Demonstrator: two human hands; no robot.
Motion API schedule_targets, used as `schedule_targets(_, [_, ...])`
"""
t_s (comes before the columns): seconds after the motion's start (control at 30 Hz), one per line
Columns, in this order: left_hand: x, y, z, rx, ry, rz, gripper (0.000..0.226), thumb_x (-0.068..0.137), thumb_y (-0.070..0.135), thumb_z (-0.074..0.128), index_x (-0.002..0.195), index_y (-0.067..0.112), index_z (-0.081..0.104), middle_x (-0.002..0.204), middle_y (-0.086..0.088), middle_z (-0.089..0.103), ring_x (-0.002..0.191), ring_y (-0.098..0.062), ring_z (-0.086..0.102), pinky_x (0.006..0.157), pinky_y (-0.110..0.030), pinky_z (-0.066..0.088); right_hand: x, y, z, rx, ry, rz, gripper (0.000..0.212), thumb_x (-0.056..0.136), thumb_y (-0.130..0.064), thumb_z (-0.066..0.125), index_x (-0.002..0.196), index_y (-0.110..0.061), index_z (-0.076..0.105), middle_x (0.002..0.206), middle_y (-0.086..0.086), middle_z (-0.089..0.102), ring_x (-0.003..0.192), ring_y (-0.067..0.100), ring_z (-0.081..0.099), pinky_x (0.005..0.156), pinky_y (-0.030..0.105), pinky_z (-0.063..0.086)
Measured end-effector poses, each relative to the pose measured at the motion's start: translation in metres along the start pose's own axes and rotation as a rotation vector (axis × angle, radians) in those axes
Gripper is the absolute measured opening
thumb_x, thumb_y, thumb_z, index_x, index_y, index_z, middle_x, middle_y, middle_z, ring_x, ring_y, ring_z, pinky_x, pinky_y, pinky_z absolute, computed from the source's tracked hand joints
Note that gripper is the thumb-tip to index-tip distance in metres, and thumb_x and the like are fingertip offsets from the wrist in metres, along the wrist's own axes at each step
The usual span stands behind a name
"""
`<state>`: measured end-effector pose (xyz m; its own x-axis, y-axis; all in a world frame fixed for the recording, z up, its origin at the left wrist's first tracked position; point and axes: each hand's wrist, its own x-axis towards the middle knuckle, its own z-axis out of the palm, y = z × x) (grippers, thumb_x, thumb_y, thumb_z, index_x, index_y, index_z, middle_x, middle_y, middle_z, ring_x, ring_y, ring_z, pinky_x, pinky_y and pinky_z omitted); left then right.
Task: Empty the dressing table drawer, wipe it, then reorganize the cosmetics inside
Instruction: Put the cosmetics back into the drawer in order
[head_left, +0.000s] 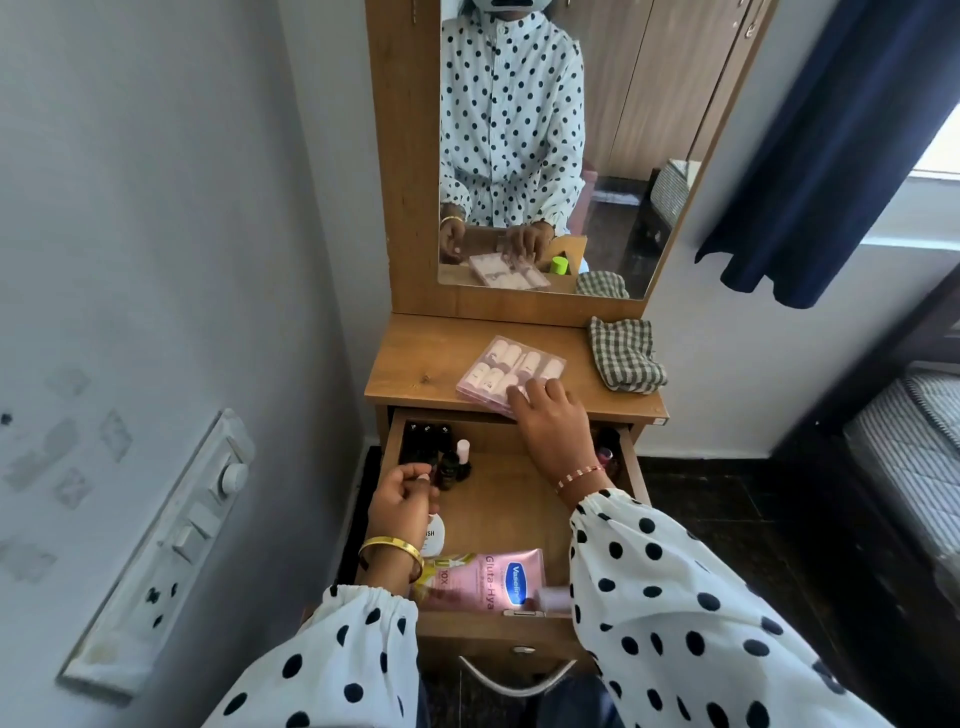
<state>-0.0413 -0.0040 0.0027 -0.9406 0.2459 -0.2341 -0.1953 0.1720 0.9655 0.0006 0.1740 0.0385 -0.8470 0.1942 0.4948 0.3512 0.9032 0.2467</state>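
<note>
Drawer (638, 467) part-filled; reorganizing judged underway. Right hand (553, 423) grip spread on nail kit (506, 371), counter (415, 376). Left hand (402, 501) grip pinching something small, unidentifiable.

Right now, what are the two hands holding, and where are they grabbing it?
The right hand rests its fingers on the near corner of the pink nail box. The left hand is curled over the drawer; whether it holds anything cannot be told.

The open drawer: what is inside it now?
In the drawer: dark bottles at the back left, a pink Vaseline tube in front, a white bottle. The right hand and sleeves cover other parts.
</note>
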Motion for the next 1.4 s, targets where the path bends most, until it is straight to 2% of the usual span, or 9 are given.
schedule_targets(0.2, [-0.003, 0.001, -0.001, -0.102, -0.232, -0.079, 0.028, 0.096, 0.019, 0.044, 0.103, -0.003, 0.059, 0.059, -0.004, 0.063, 0.045, -0.01, 0.059, 0.043, -0.016, 0.048, -0.026, 0.002, -0.022, 0.119, 0.302, -0.13, 0.04, 0.068, -0.018, 0.076, 0.103, -0.012, 0.061, 0.087, 0.007, 0.065, 0.069, 0.021, 0.061, 0.039, 0.025, 0.046])
schedule_targets(0.43, [-0.012, 0.009, -0.001, -0.376, -0.403, -0.202, 0.068, 0.094, 0.054, 0.01, 0.093, 0.008, 0.061, 0.056, -0.003, 0.07, 0.047, -0.012, 0.065, 0.045, -0.02, 0.052, -0.08, -0.017, -0.036, 0.23, 0.301, -0.267, 0.043, 0.073, -0.027, 0.073, 0.11, -0.016, 0.054, 0.102, 0.003, 0.051, 0.07, 0.013, 0.056, 0.043, 0.02, 0.044])
schedule_targets(0.53, [-0.012, 0.008, -0.003, -0.425, -0.415, -0.234, 0.053, 0.096, 0.043, 0.027, 0.109, 0.003, 0.059, 0.068, -0.001, 0.073, 0.063, -0.016, 0.069, 0.056, -0.026, 0.055, -0.09, -0.023, -0.036, 0.253, 0.251, -0.295, 0.052, 0.069, -0.028, 0.078, 0.113, -0.018, 0.052, 0.106, 0.003, 0.046, 0.071, 0.014, 0.058, 0.044, 0.021, 0.045])
schedule_targets(0.7, [-0.012, 0.008, -0.005, -0.399, -0.326, -0.21, 0.03, 0.093, 0.012, 0.046, 0.117, -0.004, 0.055, 0.06, 0.0, 0.072, 0.051, -0.012, 0.068, 0.048, -0.022, 0.056, -0.093, -0.028, -0.037, 0.369, 0.161, -0.231, 0.035, 0.075, -0.031, 0.07, 0.107, -0.018, 0.064, 0.108, 0.003, 0.047, 0.076, 0.018, 0.06, 0.042, 0.024, 0.051])
schedule_targets(0.8, [-0.013, 0.008, -0.006, -0.375, -0.319, -0.172, 0.024, 0.093, 0.01, 0.048, 0.113, 0.003, 0.058, 0.065, 0.0, 0.072, 0.055, -0.011, 0.069, 0.049, -0.023, 0.057, -0.096, -0.031, -0.044, 0.605, 0.017, -0.008, 0.043, 0.081, -0.047, 0.056, 0.112, -0.017, 0.062, 0.114, 0.003, 0.053, 0.089, 0.014, 0.058, 0.061, 0.024, 0.058])
schedule_targets(0.9, [-0.015, 0.006, -0.005, -0.307, -0.368, -0.15, 0.021, 0.093, 0.01, 0.047, 0.11, 0.007, 0.059, 0.079, -0.005, 0.07, 0.059, -0.011, 0.07, 0.05, -0.023, 0.057, -0.095, -0.033, -0.053, 0.936, -0.125, 0.404, 0.052, 0.086, -0.028, 0.063, 0.134, -0.018, 0.044, 0.124, -0.005, 0.042, 0.097, 0.003, 0.049, 0.08, 0.016, 0.051])
schedule_targets(1.1, [-0.015, 0.001, -0.001, -0.149, -0.436, -0.178, 0.026, 0.088, 0.012, 0.056, 0.113, 0.005, 0.06, 0.087, -0.008, 0.069, 0.076, -0.021, 0.068, 0.067, -0.032, 0.059, -0.096, -0.03, -0.048, 1.643, -0.288, 1.015, 0.035, 0.088, -0.008, 0.058, 0.122, -0.009, 0.049, 0.111, 0.008, 0.065, 0.096, 0.023, 0.067, 0.075, 0.031, 0.058])
schedule_targets(1.2, [-0.018, -0.003, 0.005, 0.032, -0.518, -0.161, 0.035, 0.088, 0.016, 0.058, 0.12, 0.002, 0.057, 0.093, -0.008, 0.069, 0.084, -0.022, 0.066, 0.082, -0.037, 0.054, -0.102, -0.027, -0.042, 1.664, -0.322, 1.154, 0.024, 0.089, -0.006, 0.057, 0.112, -0.01, 0.052, 0.109, 0.011, 0.065, 0.1, 0.029, 0.066, 0.081, 0.04, 0.056])
schedule_targets(1.4, [-0.021, -0.005, 0.018, 0.323, -0.578, -0.062, 0.029, 0.092, 0.017, 0.052, 0.119, 0.009, 0.054, 0.11, -0.009, 0.063, 0.09, -0.015, 0.062, 0.07, -0.017, 0.053, -0.098, -0.021, -0.033, 1.396, -0.396, 1.174, 0.049, 0.082, -0.016, 0.067, 0.125, -0.003, 0.049, 0.119, 0.012, 0.062, 0.106, 0.029, 0.062, 0.091, 0.047, 0.052])
